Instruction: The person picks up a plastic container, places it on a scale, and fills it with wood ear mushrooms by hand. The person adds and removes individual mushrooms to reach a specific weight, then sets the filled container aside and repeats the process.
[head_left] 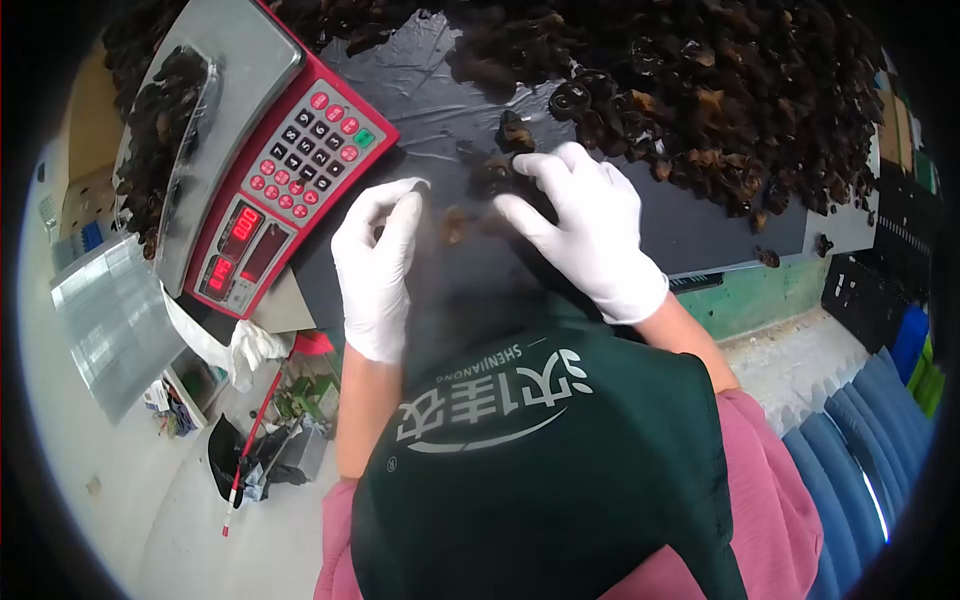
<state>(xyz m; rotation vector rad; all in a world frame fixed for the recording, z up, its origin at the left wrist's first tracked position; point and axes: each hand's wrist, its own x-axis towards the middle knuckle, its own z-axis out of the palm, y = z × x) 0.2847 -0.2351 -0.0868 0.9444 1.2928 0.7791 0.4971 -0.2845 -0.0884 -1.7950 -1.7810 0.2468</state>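
My left hand point(378, 265), in a white glove, is just right of the red scale point(300, 165); its fingers are curled together, and what they hold, if anything, is hidden. White-gloved too, my right hand point(590, 225) has its thumb and index finger apart beside a dark fungus piece point(490, 178) on the dark table sheet point(440, 100). Between my hands a small brown piece point(453, 226) shows blurred. Another piece point(514, 132) lies just above my right fingers. The large pile of dark, curled fungus point(700, 100) spreads across the back right.
More fungus point(165, 130) sits in a clear tray on the scale's metal plate point(235, 60). A white glove point(257, 350) hangs at the table's lower left, above a black bag point(228, 455) on the floor. Blue sheets point(850, 470) stand at the lower right.
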